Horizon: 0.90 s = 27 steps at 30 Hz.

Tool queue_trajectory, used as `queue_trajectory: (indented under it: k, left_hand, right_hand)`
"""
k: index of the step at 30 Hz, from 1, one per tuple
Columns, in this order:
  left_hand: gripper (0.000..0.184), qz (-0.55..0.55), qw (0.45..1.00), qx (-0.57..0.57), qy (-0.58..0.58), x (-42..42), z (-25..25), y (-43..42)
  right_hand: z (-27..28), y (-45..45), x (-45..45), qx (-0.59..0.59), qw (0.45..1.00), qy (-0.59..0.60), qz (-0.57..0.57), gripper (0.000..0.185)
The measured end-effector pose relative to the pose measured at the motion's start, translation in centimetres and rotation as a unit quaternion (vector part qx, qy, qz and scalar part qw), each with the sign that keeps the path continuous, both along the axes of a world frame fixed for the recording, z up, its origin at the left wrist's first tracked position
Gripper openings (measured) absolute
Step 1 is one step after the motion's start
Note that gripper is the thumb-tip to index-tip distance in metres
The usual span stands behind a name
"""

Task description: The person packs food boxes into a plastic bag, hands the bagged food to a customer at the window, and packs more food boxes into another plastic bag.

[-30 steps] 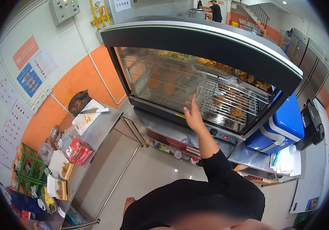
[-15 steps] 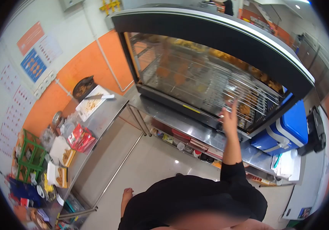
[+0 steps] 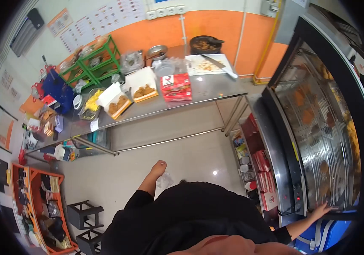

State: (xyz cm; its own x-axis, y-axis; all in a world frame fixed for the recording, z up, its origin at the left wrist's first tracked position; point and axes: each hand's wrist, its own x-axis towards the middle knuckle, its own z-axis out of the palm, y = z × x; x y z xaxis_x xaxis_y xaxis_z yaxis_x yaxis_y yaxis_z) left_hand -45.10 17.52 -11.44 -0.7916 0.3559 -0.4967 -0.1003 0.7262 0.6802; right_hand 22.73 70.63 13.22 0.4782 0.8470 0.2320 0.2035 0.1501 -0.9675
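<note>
My left hand (image 3: 160, 166) is held over the floor in front of my body, its fingers curled closed. Crumpled clear plastic (image 3: 165, 181) shows just beside it, and I cannot tell whether the fingers grip it. On the right, my right hand (image 3: 320, 210) reaches to the lower end of the glass-fronted food warmer (image 3: 294, 157), fingers extended near its rack and frame. Whether they touch is unclear. Behind the glass, wire racks (image 3: 324, 170) carry several pieces of fried food.
A steel table (image 3: 207, 88) along the wall bears open boxes of fried chicken (image 3: 144, 91), red packets (image 3: 176, 87), a knife (image 3: 218, 63) on a white board and green baskets (image 3: 93, 68). Black stools (image 3: 84, 214) and an orange shelf (image 3: 31, 199) stand left. A blue cooler (image 3: 332, 233) sits beside the warmer.
My view has turned left, so the table is now ahead and the warmer at the right. My left hand has come forward; my right hand remains by the warmer, at its lower end.
</note>
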Motion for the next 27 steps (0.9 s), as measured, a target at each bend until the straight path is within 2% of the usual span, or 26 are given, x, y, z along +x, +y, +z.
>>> queue_trajectory:
  k: [4,6,8,9,10,11,12,13,14,15,16,17,18,19,20,21,22,23,25,26,27]
  left_hand:
    - [0.034,0.023,0.999,0.034,0.034,-3.3,1.6,-3.1]
    - [0.032,0.042,0.996,0.071,0.036,-5.1,2.8,-4.2]
    - [0.033,0.045,0.996,0.069,0.034,-6.7,4.5,-4.6]
    - [0.033,0.047,0.996,0.069,0.034,-7.6,5.2,-4.3]
    - [0.033,0.05,0.996,0.068,0.032,-8.7,5.5,-3.8]
    - [0.033,0.03,0.994,0.077,0.069,-9.8,5.6,-3.2]
    - [0.033,0.01,0.991,0.085,0.105,-11.0,5.8,-2.4]
    - [0.033,0.011,0.991,0.082,0.103,-12.3,6.5,-1.1]
    - [0.036,0.023,0.988,0.118,0.1,-13.6,7.8,0.6]
    - [0.039,0.036,0.983,0.154,0.097,-15.2,8.9,2.5]
    - [0.039,0.038,0.983,0.151,0.095,-16.9,9.6,4.2]
    - [0.046,0.058,0.975,0.199,0.073,-18.8,10.1,6.2]
    - [0.053,0.079,0.965,0.247,0.052,-20.6,10.3,8.1]
    - [0.053,0.083,0.965,0.244,0.052,-22.6,10.3,9.9]
    - [0.062,0.103,0.961,0.258,0.002,-24.6,10.1,11.6]
    - [0.07,0.125,0.952,0.275,-0.043,-26.5,10.1,13.3]
    - [0.07,0.137,0.951,0.273,-0.038,-28.2,10.0,15.1]
    - [0.076,0.147,0.949,0.271,-0.063,-29.5,9.8,16.7]
    - [0.082,0.171,0.946,0.262,-0.087,-31.2,10.3,18.9]
    - [0.084,0.136,0.947,0.271,-0.105,-31.3,11.2,19.9]
    - [0.087,0.1,0.946,0.284,-0.118,-32.0,12.0,21.0]
  right_hand:
    - [0.8,-0.1,0.5,-0.018,0.998,0.02,-0.053,0.075]
    - [-1.2,1.0,2.1,-0.012,0.997,-0.013,-0.07,0.075]
    - [-2.6,2.1,1.8,0.017,0.942,-0.254,-0.218,0.075]
    - [-3.0,2.2,0.8,-0.049,0.876,-0.398,-0.269,0.069]
    - [-4.0,2.7,-1.2,0.002,0.885,-0.396,-0.244,0.061]
    - [-2.9,1.0,-7.6,0.017,0.883,-0.42,-0.212,0.052]
    - [-5.4,2.2,-11.1,0.091,0.88,-0.441,-0.153,0.045]
    - [-5.8,0.7,-18.5,0.067,0.955,-0.287,0.03,0.032]
    - [-5.5,-1.3,-25.6,0.044,0.926,-0.34,0.157,0.025]
    - [-7.1,-2.0,-32.3,0.011,0.93,-0.218,0.295,0.021]
    - [-5.9,-4.9,-39.9,-0.041,0.905,-0.194,0.378,0.022]
    - [-8.6,-4.8,-45.2,-0.077,0.864,-0.172,0.466,0.025]
    - [-8.4,-6.1,-51.5,-0.183,0.836,-0.056,0.514,0.027]
    - [-8.2,-5.9,-56.6,-0.114,0.76,-0.137,0.625,0.032]
    - [-7.0,-7.8,-62.1,-0.167,0.73,-0.03,0.662,0.043]
    - [-8.0,-7.6,-66.4,-0.207,0.693,0.016,0.69,0.051]
    - [-9.8,-7.2,-70.7,-0.247,0.651,0.06,0.716,0.058]
    - [-11.4,-6.8,-75.0,-0.252,0.64,0.061,0.724,0.058]
    - [-13.7,-6.9,-82.1,-0.381,0.587,0.17,0.694,0.068]
    - [-13.6,-7.2,-84.3,-0.387,0.575,0.166,0.701,0.068]
    - [-13.4,-7.4,-86.8,-0.419,0.526,0.179,0.718,0.069]
